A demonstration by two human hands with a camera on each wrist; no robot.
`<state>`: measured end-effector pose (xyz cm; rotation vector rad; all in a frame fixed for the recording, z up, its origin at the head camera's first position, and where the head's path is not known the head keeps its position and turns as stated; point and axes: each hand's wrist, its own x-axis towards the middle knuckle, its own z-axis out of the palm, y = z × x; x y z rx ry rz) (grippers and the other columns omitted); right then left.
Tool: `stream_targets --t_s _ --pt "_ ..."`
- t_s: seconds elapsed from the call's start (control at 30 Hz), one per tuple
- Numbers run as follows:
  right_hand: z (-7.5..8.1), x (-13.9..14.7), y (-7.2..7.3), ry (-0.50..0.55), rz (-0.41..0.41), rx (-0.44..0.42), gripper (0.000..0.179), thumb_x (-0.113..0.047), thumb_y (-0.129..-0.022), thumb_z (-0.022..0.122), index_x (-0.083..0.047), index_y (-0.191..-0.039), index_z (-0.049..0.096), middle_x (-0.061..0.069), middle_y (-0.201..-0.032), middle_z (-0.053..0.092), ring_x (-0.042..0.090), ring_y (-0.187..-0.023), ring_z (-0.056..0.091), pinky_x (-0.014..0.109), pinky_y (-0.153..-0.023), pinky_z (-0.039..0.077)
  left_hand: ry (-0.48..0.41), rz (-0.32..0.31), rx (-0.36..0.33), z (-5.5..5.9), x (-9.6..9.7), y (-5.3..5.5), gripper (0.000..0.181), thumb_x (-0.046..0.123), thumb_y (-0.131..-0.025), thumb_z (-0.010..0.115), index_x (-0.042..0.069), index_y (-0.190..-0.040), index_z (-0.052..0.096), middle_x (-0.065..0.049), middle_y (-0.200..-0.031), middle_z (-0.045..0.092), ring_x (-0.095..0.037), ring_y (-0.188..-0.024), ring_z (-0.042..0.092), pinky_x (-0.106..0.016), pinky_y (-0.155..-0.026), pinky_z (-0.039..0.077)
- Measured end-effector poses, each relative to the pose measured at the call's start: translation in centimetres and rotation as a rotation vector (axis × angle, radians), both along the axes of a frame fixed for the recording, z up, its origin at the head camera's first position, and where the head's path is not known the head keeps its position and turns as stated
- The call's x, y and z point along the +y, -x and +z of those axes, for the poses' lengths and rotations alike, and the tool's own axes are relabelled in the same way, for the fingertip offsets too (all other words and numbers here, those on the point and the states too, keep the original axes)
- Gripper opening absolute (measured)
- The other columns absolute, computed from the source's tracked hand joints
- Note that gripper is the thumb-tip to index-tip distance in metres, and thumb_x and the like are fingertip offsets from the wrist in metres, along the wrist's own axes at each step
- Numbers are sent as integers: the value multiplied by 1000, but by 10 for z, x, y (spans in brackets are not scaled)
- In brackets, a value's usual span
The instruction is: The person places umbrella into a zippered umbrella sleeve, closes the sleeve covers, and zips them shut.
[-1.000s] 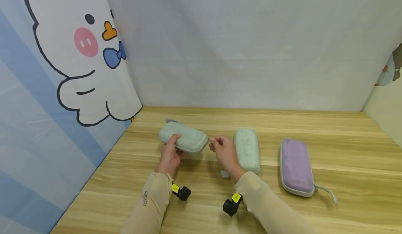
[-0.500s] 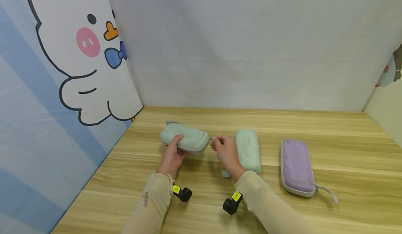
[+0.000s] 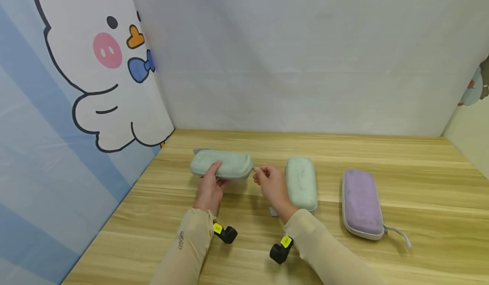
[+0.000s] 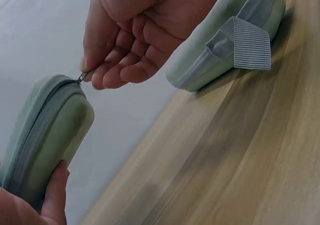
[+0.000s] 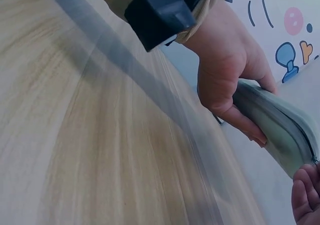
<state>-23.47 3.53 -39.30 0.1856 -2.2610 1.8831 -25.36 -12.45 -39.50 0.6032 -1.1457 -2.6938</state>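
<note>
My left hand [image 3: 209, 190] grips a mint-green zippered case [image 3: 229, 162] above the table, thumb on its top and fingers beneath. Thumb and fingertips of my right hand [image 3: 272, 186] pinch the small metal zipper pull [image 4: 83, 77] at the case's right end. In the left wrist view the zipper line runs along the side of the held case [image 4: 75, 117]. A second mint-green case [image 3: 301, 183] lies on the table just right of my right hand, with a grey ribbed strap [image 4: 251, 45] on it.
A purple case [image 3: 362, 202] with a grey wrist strap [image 3: 399, 234] lies farther right on the wooden table [image 3: 428, 170]. Behind the table hangs a pale cloth backdrop [image 3: 298, 64]. On the left is a printed cartoon cloth [image 3: 95, 119].
The held case has turned a little, so it now lies more level across the view, and it has shifted slightly left. The right hand keeps its pinch on the pull. The other cases stay put.
</note>
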Motion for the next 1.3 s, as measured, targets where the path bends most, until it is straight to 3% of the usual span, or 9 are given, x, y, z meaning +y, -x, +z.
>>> stream_targets --t_s 0.13,0.27,0.53,0.83,1.03,1.23,1.3 --pt "1 2 1 -2 -22 -22 18 -8 -94 54 8 -95 63 12 -78 64 19 -71 63 30 -69 53 10 -59 -15 -1 -3 -2 51 19 -89 60 2 -131 37 -14 -109 49 -19 -81 60 -31 -68 52" --pt "3 5 3 -7 -54 -33 17 -9 -94 55 6 -94 63 11 -79 65 18 -71 62 29 -69 52 36 -86 -63 -4 -8 -5 52 30 -88 54 7 -130 35 -10 -103 46 -17 -78 55 -27 -67 50" --pt "7 7 4 15 -69 -19 18 -8 -93 55 8 -94 63 13 -79 65 17 -70 62 28 -68 53 10 -13 -42 -1 -7 -5 39 27 -86 60 7 -115 43 -8 -94 50 -14 -71 55 -25 -64 51" --pt "5 6 -1 3 -43 15 17 -6 -93 55 10 -96 63 13 -77 64 19 -70 63 29 -67 53 -4 42 -35 0 -3 -7 46 26 -86 63 5 -121 41 -10 -98 52 -14 -68 58 -25 -60 51" --pt "4 5 -2 3 -52 28 16 -6 -93 55 9 -92 63 12 -75 64 20 -69 63 30 -66 53 -34 59 -26 1 -2 -7 54 25 -87 62 7 -131 36 -11 -109 49 -16 -79 59 -27 -66 52" --pt "5 2 -4 -9 -51 26 16 -6 -93 56 8 -93 63 12 -76 64 21 -69 64 29 -66 53 -58 93 -24 2 -1 -6 53 23 -86 63 7 -129 36 -11 -109 47 -18 -79 58 -28 -66 53" --pt "5 2 -4 -13 -54 17 16 -7 -93 56 8 -94 63 12 -76 64 20 -70 64 29 -67 53 -72 75 -21 2 -2 -6 52 22 -86 63 7 -128 37 -11 -109 46 -18 -79 58 -28 -66 52"
